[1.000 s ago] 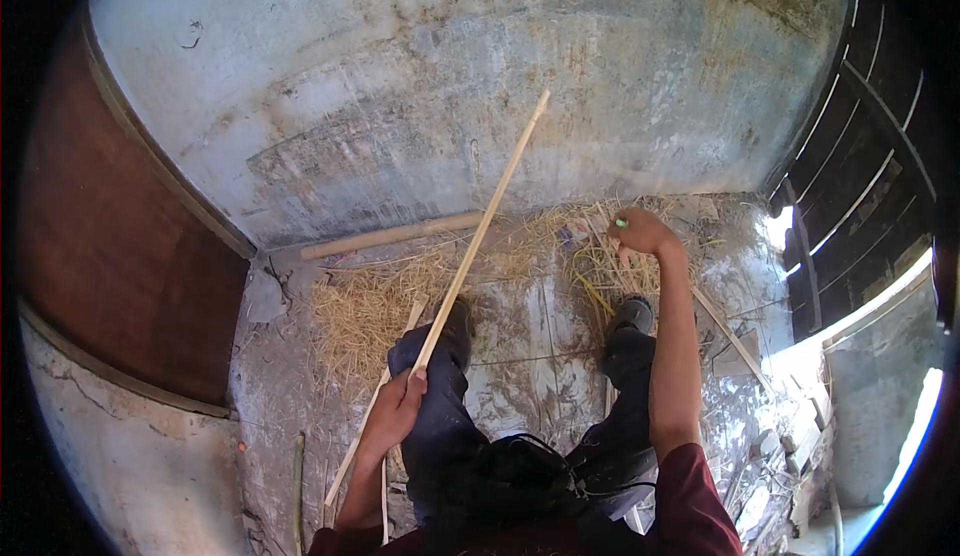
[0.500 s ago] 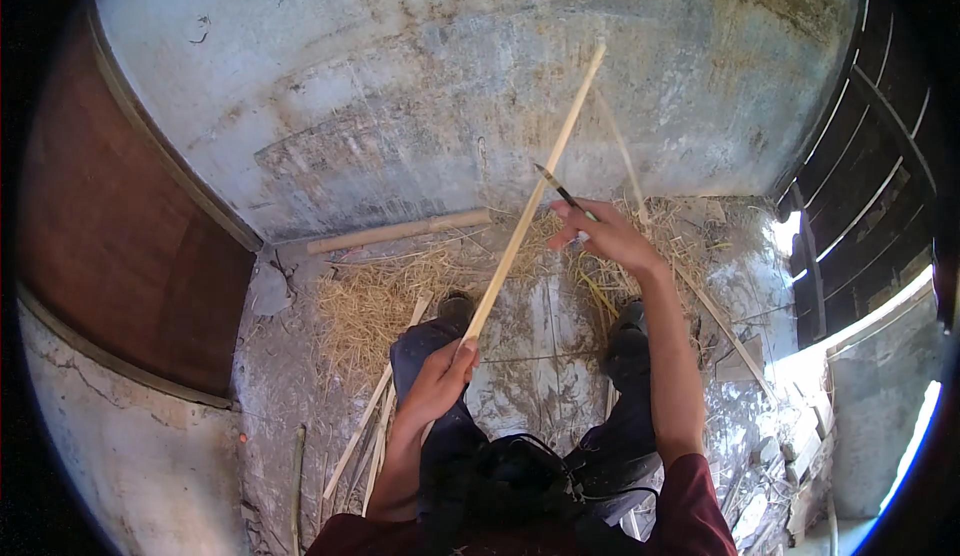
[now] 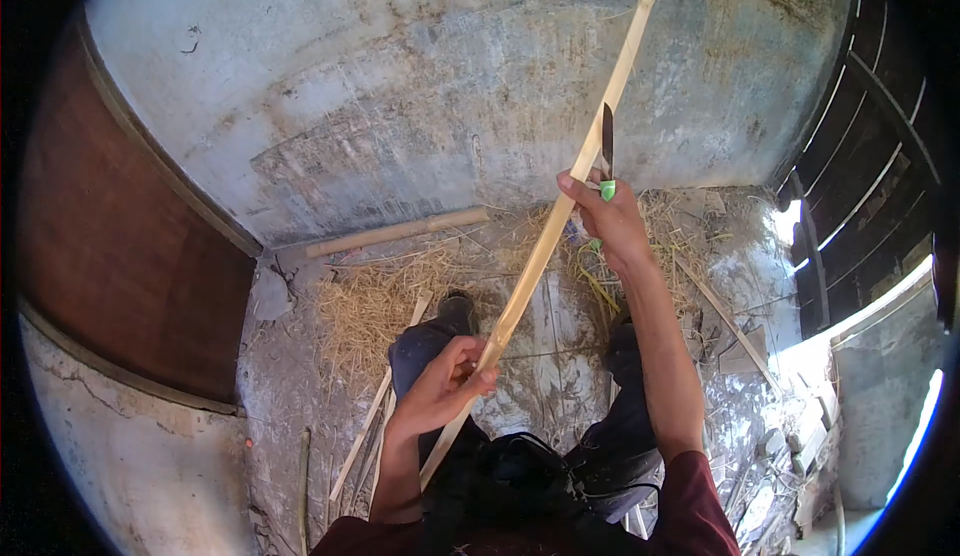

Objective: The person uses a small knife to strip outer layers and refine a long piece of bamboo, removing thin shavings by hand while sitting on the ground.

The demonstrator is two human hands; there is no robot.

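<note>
A long pale bamboo strip (image 3: 545, 241) slants from my lap up and to the right in front of the wall. My left hand (image 3: 440, 386) curls around its lower part, thumb on one side and fingers on the other. Higher up, my right hand (image 3: 612, 221) holds a knife (image 3: 608, 146), its dark blade pointing up beside the strip and green showing at the handle. The right thumb also presses against the strip's edge. Most of the knife's handle is hidden in that hand.
Straw and shavings (image 3: 375, 306) litter the floor ahead of my feet. A thick bamboo pole (image 3: 400, 232) lies along the wall's base. Several slats (image 3: 365, 431) lean by my left leg. A brown panel (image 3: 140, 246) stands left, dark boards (image 3: 865, 156) right.
The bamboo strip has moved up and right, its broader face now showing. My right hand has come onto it, with the blade turned upright. A thin sliver beside the strip is gone from there.
</note>
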